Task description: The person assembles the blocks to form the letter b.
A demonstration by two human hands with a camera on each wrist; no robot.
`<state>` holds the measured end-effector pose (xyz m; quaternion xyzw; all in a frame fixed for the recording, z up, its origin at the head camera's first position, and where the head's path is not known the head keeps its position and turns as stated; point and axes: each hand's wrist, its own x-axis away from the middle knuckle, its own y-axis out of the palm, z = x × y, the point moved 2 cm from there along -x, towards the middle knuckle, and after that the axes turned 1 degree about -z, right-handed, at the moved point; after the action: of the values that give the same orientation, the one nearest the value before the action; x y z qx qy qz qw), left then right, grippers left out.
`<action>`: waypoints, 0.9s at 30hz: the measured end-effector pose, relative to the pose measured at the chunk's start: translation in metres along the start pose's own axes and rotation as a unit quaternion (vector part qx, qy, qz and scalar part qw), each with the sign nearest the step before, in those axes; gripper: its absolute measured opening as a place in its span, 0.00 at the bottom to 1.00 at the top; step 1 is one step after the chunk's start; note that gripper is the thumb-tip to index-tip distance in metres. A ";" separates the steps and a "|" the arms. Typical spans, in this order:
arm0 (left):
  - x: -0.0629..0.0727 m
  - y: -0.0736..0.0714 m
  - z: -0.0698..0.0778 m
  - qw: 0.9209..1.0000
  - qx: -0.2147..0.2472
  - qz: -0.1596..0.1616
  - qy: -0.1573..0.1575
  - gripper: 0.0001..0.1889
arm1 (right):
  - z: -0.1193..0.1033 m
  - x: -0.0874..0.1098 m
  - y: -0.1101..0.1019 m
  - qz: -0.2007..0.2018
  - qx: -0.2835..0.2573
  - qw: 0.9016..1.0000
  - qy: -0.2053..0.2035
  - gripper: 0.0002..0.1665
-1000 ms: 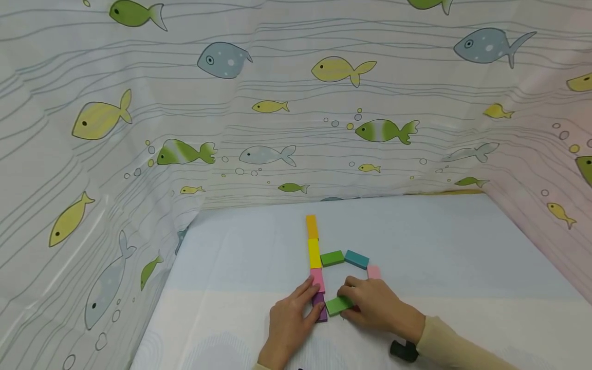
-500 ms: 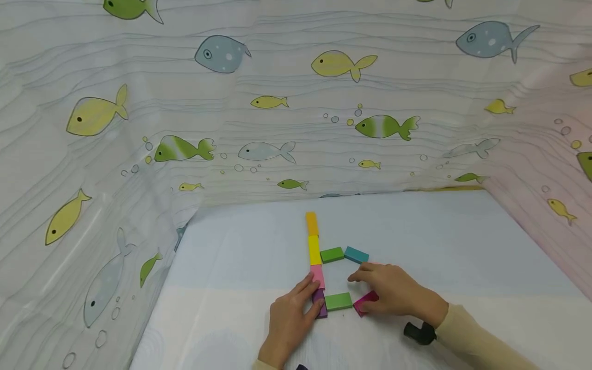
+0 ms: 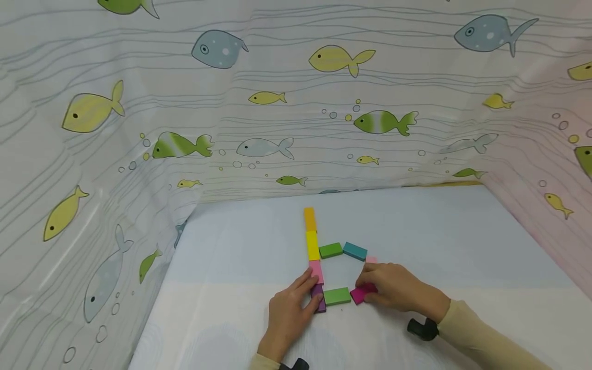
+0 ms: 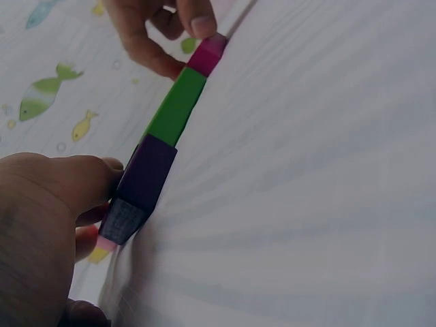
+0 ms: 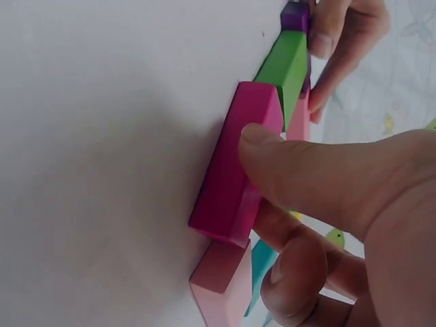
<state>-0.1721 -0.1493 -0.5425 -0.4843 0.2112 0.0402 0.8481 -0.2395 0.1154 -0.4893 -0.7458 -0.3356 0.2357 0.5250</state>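
Observation:
My right hand (image 3: 398, 288) pinches a magenta block (image 5: 235, 163) between thumb and fingers, at the lower right of a ring of blocks. In the right wrist view its near end meets the light pink block (image 5: 221, 286), and its far end is close to a light green block (image 3: 337, 296). My left hand (image 3: 289, 313) rests its fingers on the pink block (image 3: 316, 270) and its thumb by the purple block (image 4: 144, 170). Above these, a yellow block (image 3: 312, 245) and an orange block (image 3: 310, 219) continue the upright line.
A darker green block (image 3: 330, 250) and a teal block (image 3: 355, 251) form the top of the ring. Behind the pale table cover (image 3: 231, 236) hangs a fish-printed curtain (image 3: 273, 169). A black wrist device (image 3: 423, 329) sits below my right wrist.
My right hand has left the light green block and moved right to the magenta block, where its fingers have closed in. The left hand keeps its place on the line.

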 end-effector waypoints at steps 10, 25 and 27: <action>0.000 0.000 0.002 1.000 -0.002 -0.001 -0.004 0.23 | -0.001 0.000 -0.002 0.009 0.009 1.000 -0.008 0.16; -0.001 0.001 0.000 1.000 -0.003 -0.004 -0.007 0.23 | -0.003 -0.005 0.002 0.025 0.013 1.000 -0.011 0.15; -0.001 0.001 0.000 1.000 -0.001 -0.004 -0.006 0.23 | -0.003 -0.004 0.002 0.024 0.005 1.000 -0.009 0.16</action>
<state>-0.1733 -0.1487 -0.5429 -0.4857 0.2041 0.0398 0.8490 -0.2402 0.1101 -0.4898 -0.7485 -0.3215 0.2568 0.5201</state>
